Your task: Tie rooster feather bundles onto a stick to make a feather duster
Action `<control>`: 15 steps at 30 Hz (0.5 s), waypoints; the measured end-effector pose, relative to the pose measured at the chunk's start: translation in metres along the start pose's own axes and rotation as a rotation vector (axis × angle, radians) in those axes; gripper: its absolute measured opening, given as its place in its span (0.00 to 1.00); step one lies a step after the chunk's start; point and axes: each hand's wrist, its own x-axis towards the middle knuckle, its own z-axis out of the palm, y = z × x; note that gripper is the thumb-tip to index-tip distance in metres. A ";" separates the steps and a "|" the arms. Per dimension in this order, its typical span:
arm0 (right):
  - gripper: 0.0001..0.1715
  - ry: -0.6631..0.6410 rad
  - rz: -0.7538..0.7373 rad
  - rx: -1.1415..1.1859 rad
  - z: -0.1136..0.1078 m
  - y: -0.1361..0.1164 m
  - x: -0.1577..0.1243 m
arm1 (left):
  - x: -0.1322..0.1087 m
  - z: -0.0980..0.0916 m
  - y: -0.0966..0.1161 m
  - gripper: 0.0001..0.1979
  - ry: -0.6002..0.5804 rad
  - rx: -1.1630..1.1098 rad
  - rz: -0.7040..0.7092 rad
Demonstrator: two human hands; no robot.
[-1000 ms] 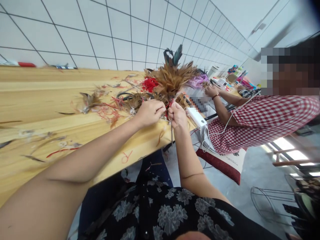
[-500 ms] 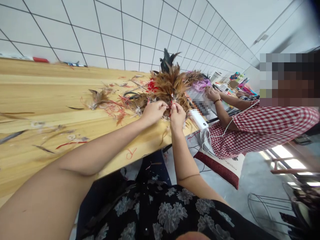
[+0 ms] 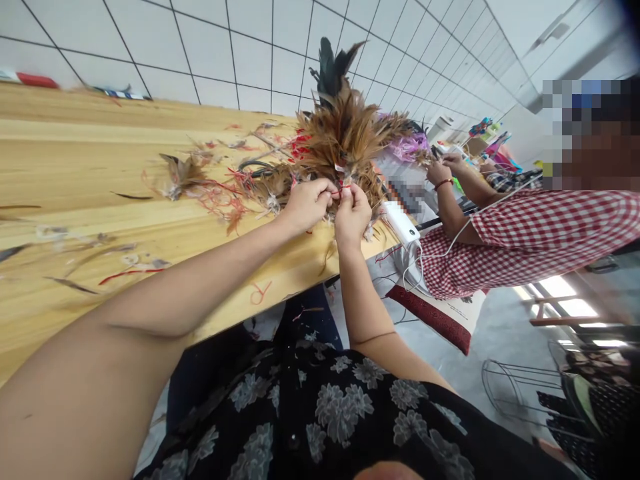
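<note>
A full bundle of brown feathers [image 3: 345, 127] with tall dark feathers [image 3: 330, 70] at its top lies near the table's right end. At its base runs a thin red string [image 3: 344, 187]. My left hand [image 3: 309, 205] is closed, its fingertips pinching the string from the left. Opposite it, my right hand [image 3: 353, 217] pinches the string between thumb and forefinger, almost touching the left. More brown feathers [image 3: 273, 183] with pale quill ends spread behind and beside my hands. My fingers partly hide the string and the feather base.
Along the wooden table [image 3: 100, 123] lie a small feather bunch [image 3: 179, 175], tangled red threads [image 3: 220, 197] and loose feathers. A white device [image 3: 403, 223] with a cable sits at the right edge. Beyond it, a co-worker in a checked shirt [image 3: 540, 233] handles small feathers near a purple bundle [image 3: 407, 147].
My view has tilted, so the table and feathers sit higher in the picture. Both my hands stay pinched at the red string, close together. The co-worker's second hand now shows.
</note>
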 end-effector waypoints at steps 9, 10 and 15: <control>0.27 0.006 -0.084 -0.333 0.012 -0.018 -0.020 | -0.007 0.011 0.015 0.23 0.202 -0.184 -0.161; 0.27 -0.010 -0.080 -0.358 0.012 -0.020 -0.022 | -0.006 0.012 0.014 0.22 0.229 -0.214 -0.177; 0.22 -0.220 -0.084 -0.213 0.001 -0.023 -0.016 | 0.003 0.009 -0.002 0.13 0.200 -0.501 -0.240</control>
